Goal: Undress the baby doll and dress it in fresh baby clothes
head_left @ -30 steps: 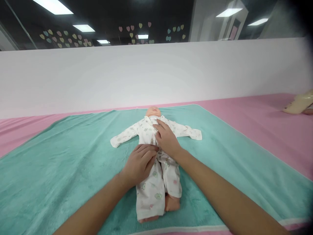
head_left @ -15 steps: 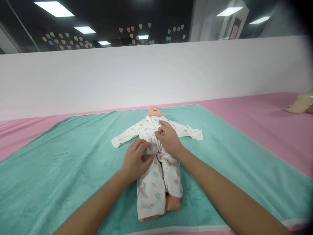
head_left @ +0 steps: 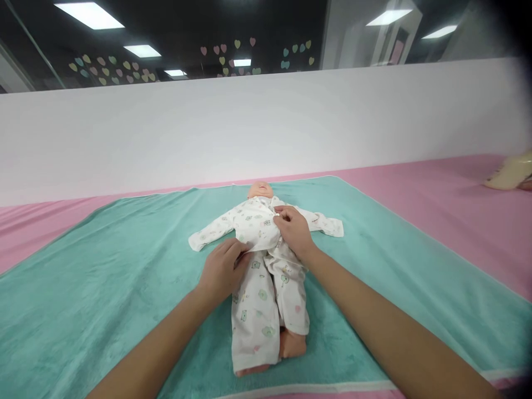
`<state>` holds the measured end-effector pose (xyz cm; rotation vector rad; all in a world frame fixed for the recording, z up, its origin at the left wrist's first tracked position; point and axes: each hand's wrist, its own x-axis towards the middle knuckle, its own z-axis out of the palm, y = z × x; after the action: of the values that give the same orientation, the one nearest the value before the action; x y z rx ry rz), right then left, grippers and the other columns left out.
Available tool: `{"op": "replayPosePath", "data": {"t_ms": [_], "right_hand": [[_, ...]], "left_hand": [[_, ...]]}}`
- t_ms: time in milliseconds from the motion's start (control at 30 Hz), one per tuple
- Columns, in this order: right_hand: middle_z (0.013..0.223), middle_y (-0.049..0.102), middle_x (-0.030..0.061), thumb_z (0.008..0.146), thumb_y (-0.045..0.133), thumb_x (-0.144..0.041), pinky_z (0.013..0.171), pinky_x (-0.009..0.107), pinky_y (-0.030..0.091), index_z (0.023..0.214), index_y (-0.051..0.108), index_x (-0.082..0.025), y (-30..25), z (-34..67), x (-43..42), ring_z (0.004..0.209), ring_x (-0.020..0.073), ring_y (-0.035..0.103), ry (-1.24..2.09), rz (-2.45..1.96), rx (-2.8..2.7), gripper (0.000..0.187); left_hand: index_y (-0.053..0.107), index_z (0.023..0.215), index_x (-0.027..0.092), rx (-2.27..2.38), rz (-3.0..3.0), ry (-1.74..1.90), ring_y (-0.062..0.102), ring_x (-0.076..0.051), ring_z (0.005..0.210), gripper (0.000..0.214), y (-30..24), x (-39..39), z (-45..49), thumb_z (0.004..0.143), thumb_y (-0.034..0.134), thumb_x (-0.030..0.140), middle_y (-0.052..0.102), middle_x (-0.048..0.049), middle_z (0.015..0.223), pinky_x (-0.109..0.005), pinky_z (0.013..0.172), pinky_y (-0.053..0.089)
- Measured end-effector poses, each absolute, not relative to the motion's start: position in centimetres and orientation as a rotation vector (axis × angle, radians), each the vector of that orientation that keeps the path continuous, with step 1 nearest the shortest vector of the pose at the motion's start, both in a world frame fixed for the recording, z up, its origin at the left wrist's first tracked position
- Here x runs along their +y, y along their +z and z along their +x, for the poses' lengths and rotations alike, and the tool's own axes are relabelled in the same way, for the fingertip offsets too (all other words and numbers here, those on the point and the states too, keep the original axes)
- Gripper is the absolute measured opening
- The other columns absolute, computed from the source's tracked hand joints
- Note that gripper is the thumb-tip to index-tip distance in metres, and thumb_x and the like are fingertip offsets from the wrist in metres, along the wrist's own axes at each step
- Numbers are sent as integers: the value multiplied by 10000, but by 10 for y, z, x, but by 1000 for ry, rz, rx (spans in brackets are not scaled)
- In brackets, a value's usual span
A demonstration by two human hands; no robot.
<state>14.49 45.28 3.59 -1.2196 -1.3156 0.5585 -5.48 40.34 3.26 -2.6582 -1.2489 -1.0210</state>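
A baby doll lies on its back, its head toward the wall and its feet toward me. It wears a white printed shirt with long sleeves spread to both sides, and matching trousers. My right hand pinches the shirt's front edge at the chest, on the doll's right-hand side as I see it. At the waist, my left hand is closed on the shirt's lower left hem. Both fingertips are partly hidden by the fingers and cloth.
A teal blanket lies under the doll, over a pink cover. Behind stands a white low wall with dark glass above. A pale, partly cut-off object rests at the far right.
My right hand has moved slightly right, drawing the shirt's front flap across the chest. My left hand has shifted a little left and down to the hem.
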Motion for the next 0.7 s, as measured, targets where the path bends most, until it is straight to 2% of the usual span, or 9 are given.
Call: {"op": "replayPosePath", "data": {"t_ms": [200, 367, 600, 700], "right_hand": [[1090, 562, 30, 686, 486, -214, 920, 331, 368, 556, 419, -179, 36, 141, 451, 1031, 170, 504, 425, -1186, -1469, 150], [1108, 534, 40, 697, 502, -199, 940, 339, 355, 575, 408, -179, 34, 138, 446, 1071, 178, 470, 310, -1172, -1578, 155], [1107, 545, 33, 845, 426, -345, 983, 325, 336, 558, 436, -171, 42, 140, 446, 1101, 161, 476, 415, -1127, -1608, 336], [1099, 536, 47, 863, 420, -339, 974, 321, 346, 680, 514, -183, 51, 143, 431, 1122, 166, 458, 344, -1129, -1604, 259]], "left_hand": [[466, 729, 176, -1278, -2720, -1179, 433, -96, 595, 148, 32, 394, -53, 860, 445, 241, 470, 23, 639, -223, 559, 346], [399, 624, 172, -1336, -2762, -1070, 383, -91, 541, 189, 35, 395, -54, 802, 459, 188, 409, 36, 567, -225, 521, 291], [325, 591, 174, -1393, -2666, -1111, 331, -82, 500, 287, 33, 402, -64, 847, 427, 254, 338, 46, 523, -227, 495, 238], [339, 598, 172, -1316, -2624, -1168, 323, -78, 502, 284, 33, 398, -64, 843, 455, 256, 352, 45, 532, -228, 493, 233]]}}
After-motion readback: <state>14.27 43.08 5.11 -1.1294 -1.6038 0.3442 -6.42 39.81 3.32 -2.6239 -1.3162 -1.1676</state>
